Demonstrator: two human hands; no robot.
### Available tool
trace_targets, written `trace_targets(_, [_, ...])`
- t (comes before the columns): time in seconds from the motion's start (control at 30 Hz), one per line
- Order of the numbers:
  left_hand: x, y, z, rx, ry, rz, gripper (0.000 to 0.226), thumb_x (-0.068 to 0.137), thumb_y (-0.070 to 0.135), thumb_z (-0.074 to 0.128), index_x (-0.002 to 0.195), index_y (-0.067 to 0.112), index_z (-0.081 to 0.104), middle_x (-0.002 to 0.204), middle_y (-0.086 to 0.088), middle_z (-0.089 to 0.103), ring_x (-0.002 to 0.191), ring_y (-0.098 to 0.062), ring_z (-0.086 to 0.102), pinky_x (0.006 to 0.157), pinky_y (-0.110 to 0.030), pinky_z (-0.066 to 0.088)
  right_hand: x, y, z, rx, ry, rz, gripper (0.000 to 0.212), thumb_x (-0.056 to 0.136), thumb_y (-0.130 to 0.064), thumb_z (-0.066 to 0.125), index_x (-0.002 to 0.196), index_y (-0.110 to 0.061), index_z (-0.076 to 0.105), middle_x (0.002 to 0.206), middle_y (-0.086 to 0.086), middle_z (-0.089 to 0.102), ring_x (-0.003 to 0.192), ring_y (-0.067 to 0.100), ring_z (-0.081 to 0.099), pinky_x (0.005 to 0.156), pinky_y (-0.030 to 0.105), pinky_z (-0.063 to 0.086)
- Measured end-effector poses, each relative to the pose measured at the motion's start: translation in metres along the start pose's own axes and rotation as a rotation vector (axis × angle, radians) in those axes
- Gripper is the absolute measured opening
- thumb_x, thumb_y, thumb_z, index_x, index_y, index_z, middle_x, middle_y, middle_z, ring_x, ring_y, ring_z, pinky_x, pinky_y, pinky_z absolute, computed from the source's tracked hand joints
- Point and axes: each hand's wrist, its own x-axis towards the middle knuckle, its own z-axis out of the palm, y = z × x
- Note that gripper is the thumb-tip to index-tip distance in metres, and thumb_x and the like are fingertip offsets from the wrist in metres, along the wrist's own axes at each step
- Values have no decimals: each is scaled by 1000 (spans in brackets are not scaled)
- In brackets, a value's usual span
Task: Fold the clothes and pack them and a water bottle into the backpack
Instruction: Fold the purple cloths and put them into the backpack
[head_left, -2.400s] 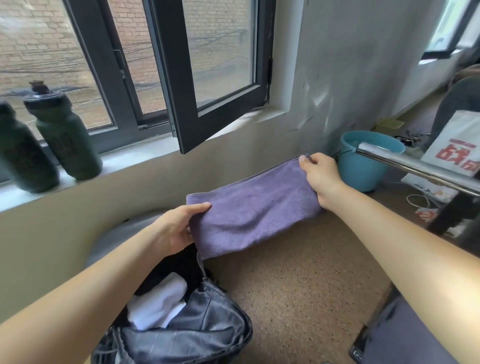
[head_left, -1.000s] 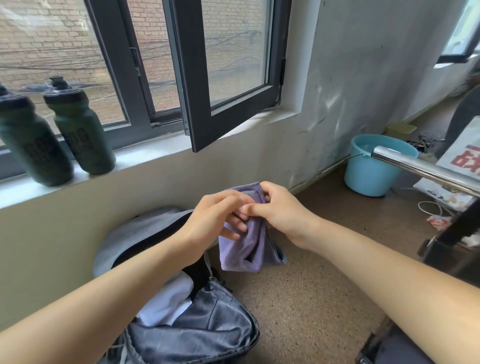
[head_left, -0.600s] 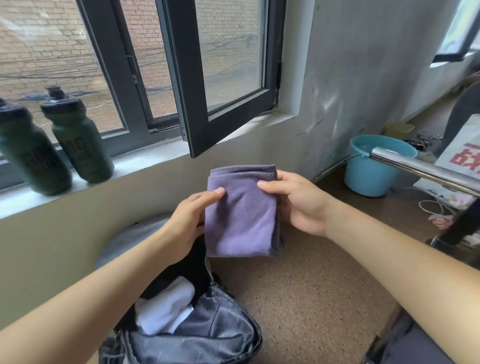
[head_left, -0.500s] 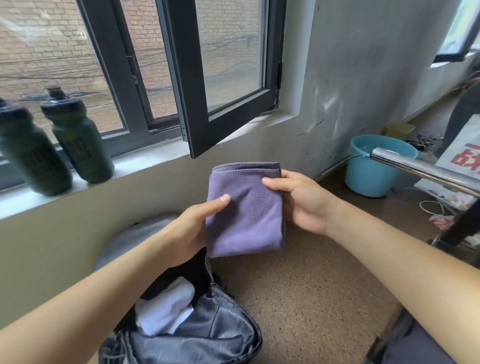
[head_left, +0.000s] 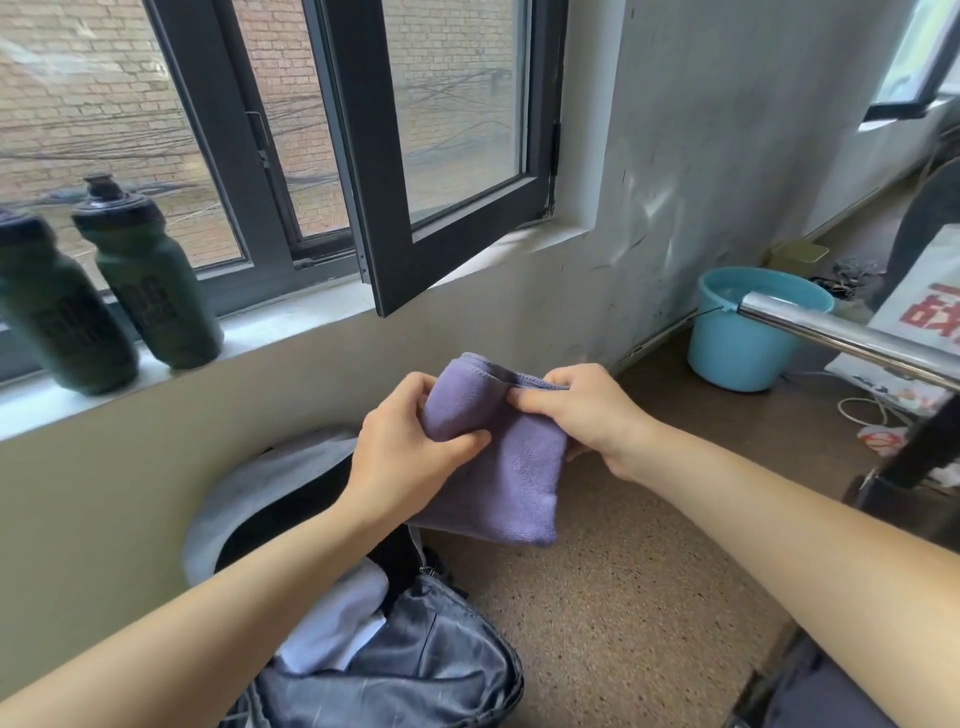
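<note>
While both hands are gripping it, the folded purple towel (head_left: 514, 467) is hanging in the air at the middle of the scene, above the floor. The open backpack (head_left: 415, 670) is lying at about seven o'clock from it. The left hand (head_left: 410, 447) is pinching the towel's upper left corner, with the thumb pressing across the front. The right hand (head_left: 587, 415) is curling its fingers over the top edge at the upper right.

I am judging the towel light and limp, neither slippery nor fragile. It is going to sag and spring open wherever nothing is holding it. The sensible hold is across all the folded layers near the top edge, thumb on one face and fingers on the other.

It is looking like a soft microfibre cloth in lilac, doubled into a thick oblong. A stitched hem is showing along the top, and the bottom right corner is rounding off.

Inside the backpack a white folded garment (head_left: 337, 623) is already lying. Two dark green water bottles (head_left: 150, 275) are standing on the windowsill (head_left: 291, 317) at ten o'clock, well apart from the hands.
</note>
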Motion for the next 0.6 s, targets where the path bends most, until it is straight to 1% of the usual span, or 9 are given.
trace_targets(0.1, [-9,10,2,85,97,132,39,74,64,70,95,34,56,81,18,67,78,-9,63,72,-37,53,0,0,4,29,-2,30,28,86,-32,78,81,-15,56,70,6,58,63,18,61,53,29,51])
trace_targets(0.17, [-13,15,4,174,160,178,44,84,71,55,90,27,55,75,11,63,72,-15,58,67,-39,51,-1,0,7,40,-13,45,27,87,-32,77,84,-15,55,71,7,58,65,20,62,54,30,52])
trace_targets(0.23, [-16,20,5,236,213,198,47,89,70,48,87,24,56,72,8,60,69,-18,55,63,-38,48,-3,0,9,24,-16,56,26,88,-31,75,81,-16,54,68,5,58,63,19,62,51,29,51])
trace_targets(0.27, [-17,22,5,259,228,214,45,90,69,48,88,25,57,73,10,60,70,-17,56,62,-37,48,-4,0,10,18,-19,58,26,89,-30,74,80,-16,54,67,4,58,62,18,61,49,28,50])
trace_targets(0.33, [-20,25,5,298,221,236,34,90,65,54,96,32,59,82,15,63,76,-17,61,64,-36,49,-7,0,12,24,-30,65,22,92,-29,69,81,-15,56,67,6,58,64,19,61,48,27,51])
trace_targets(0.4, [-23,26,7,329,177,264,29,86,58,63,104,36,56,95,17,64,81,-18,65,66,-38,51,-10,-2,13,78,-48,94,20,98,-26,60,84,-12,60,75,9,63,72,22,64,50,28,52])
trace_targets(0.47, [-27,25,11,401,153,369,30,84,51,64,109,34,56,100,14,63,77,-21,66,58,-39,52,-9,-4,12,212,-84,159,28,103,-28,51,98,-8,69,89,12,71,85,24,68,59,32,56])
trace_targets(0.53, [-28,24,13,491,166,456,29,84,45,64,108,30,60,96,8,60,69,-23,63,48,-38,50,-5,-3,8,378,-160,223,45,105,-44,44,114,-9,72,105,15,74,98,28,70,75,41,59])
trace_targets(0.6, [-24,22,11,536,172,485,26,83,41,64,106,29,64,91,5,56,65,-25,61,44,-36,48,-3,-3,3,439,-284,241,61,101,-62,41,114,-12,75,113,15,74,108,29,69,90,47,58])
